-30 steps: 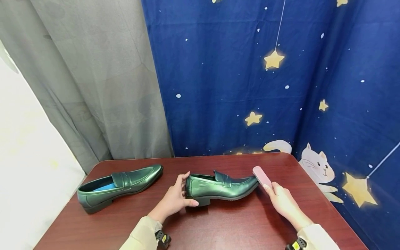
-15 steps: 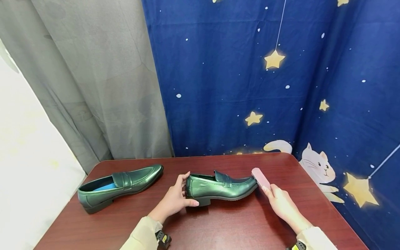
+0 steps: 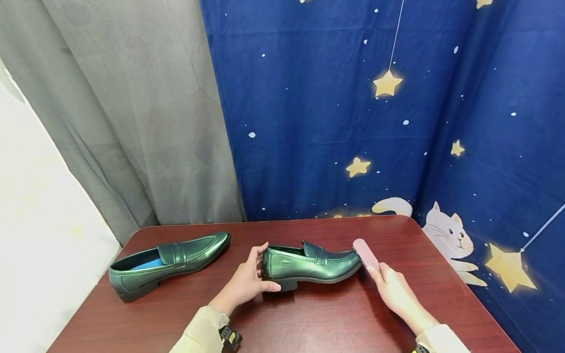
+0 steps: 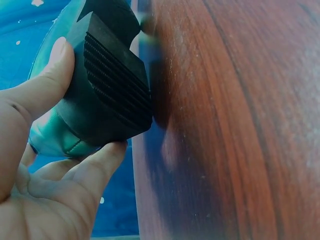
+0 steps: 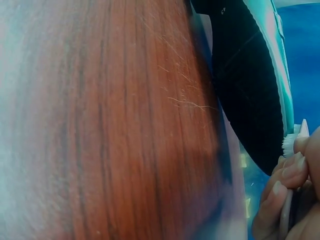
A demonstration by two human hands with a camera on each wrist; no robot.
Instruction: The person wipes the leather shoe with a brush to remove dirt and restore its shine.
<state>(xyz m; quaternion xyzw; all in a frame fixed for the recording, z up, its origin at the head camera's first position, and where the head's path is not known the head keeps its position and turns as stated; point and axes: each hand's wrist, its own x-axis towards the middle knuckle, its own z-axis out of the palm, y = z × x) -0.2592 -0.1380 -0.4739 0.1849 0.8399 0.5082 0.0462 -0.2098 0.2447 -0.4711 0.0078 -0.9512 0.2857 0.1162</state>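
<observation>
A shiny green loafer with a dark sole points its toe to the right in the head view. My left hand grips it round the heel, thumb low at the heel block and fingers behind. The left wrist view shows the ridged black heel tilted up off the tabletop. My right hand holds a pink brush by its handle. White bristles meet the front of the toe in the right wrist view, beside the dark outsole.
A second green loafer with a blue insole stands on the left of the reddish-brown table. Behind the table's far edge hang a grey curtain and a blue curtain with stars and a cat.
The right hand and brush have shifted slightly left and down round the loafer's toe. The left hand and both shoes stay practically where they were.
</observation>
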